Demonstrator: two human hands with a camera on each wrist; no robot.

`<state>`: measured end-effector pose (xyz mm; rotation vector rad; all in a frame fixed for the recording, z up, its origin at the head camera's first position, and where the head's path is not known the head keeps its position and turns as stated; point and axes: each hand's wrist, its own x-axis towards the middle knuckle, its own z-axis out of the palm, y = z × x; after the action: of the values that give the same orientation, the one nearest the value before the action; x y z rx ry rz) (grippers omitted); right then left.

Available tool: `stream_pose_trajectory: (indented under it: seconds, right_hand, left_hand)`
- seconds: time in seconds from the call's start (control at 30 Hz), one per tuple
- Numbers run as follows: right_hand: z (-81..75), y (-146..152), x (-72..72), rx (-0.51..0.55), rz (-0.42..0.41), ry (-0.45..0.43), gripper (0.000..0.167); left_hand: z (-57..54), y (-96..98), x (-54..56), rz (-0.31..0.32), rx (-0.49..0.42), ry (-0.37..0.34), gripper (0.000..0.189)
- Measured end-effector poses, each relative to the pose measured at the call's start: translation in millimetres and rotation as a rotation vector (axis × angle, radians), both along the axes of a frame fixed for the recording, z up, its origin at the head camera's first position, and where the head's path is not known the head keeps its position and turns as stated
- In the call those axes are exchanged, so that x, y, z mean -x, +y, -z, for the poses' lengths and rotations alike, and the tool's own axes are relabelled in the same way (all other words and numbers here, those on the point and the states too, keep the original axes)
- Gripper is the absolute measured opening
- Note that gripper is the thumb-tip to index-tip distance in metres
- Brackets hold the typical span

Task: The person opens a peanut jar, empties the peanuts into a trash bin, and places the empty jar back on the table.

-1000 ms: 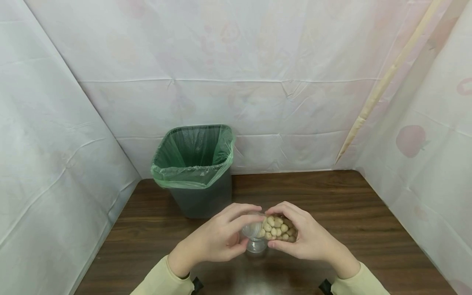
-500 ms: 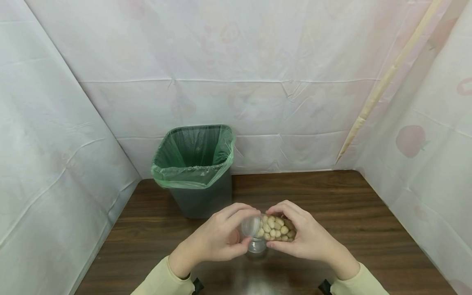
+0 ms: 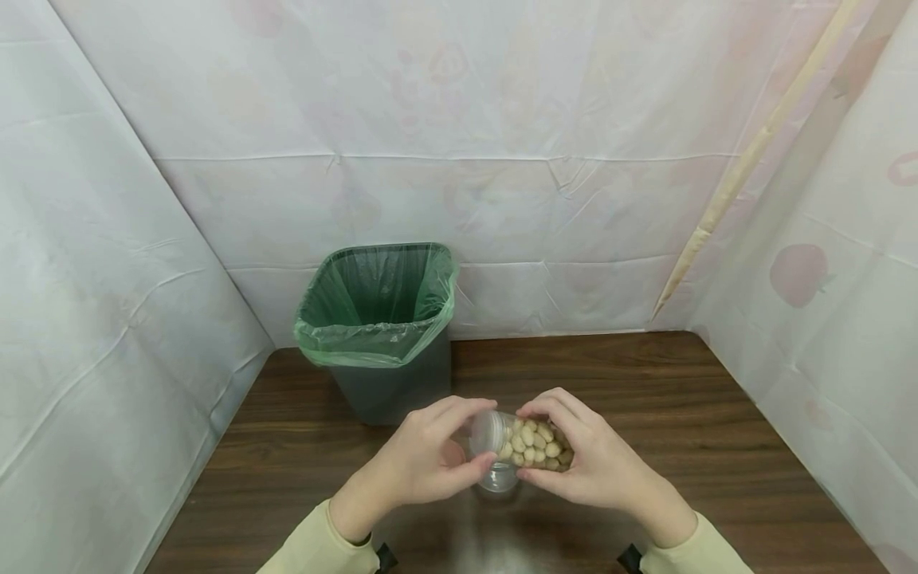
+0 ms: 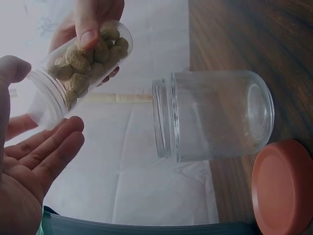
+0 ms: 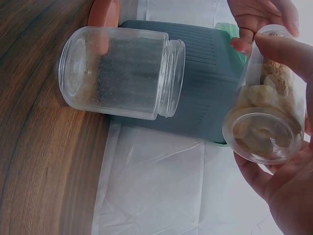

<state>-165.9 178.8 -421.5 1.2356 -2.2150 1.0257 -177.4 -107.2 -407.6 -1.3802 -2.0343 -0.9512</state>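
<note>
Right hand [image 3: 591, 458] grips the clear, cylindrical plastic jar [image 3: 536, 444], probably light but slick, best held mid-body; left hand [image 3: 423, 458] is loosely spread around its translucent round lid [image 3: 484, 433].

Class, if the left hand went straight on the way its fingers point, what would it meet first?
Probably the clear lid on the filled jar in the right hand; depth is unclear, so the left hand may be touching it.

Makeshift curtained-off work corner; home, lab or shop, can't tell.
Pale fruit-print sheets [image 3: 459, 104] close off left, back and right of a wood-grain table [image 3: 602, 371]; lined bin [image 3: 402, 395] stands on top; room beyond hidden.
</note>
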Motion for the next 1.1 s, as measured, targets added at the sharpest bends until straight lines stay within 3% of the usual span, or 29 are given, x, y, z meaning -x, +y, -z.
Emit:
stream_pose_trajectory:
  seconds: [0.37,0.67,0.97,1.1]
  right_hand:
    - [-0.1,1,0.0,0.0,0.027,-0.001,0.067]
    - [-0.5,6,-2.0,0.021,0.029,-0.054,0.07]
    - [0.3,10,-3.3,0.021,0.049,-0.079,0.07]
    - [0.3,13,-2.9,0.02,0.06,-0.094,0.07]
  left_hand:
    - [-1.0,-3.2,-2.7,-0.056,-0.063,-0.12,0.039]
    - [-1.5,-13.3,-4.5,-0.111,-0.072,-0.116,0.044]
    - [10.6,-42.6,-5.5,-0.217,-0.082,-0.196,0.059]
    - [18.6,-63.9,-8.7,-0.302,-0.028,-0.239,0.061]
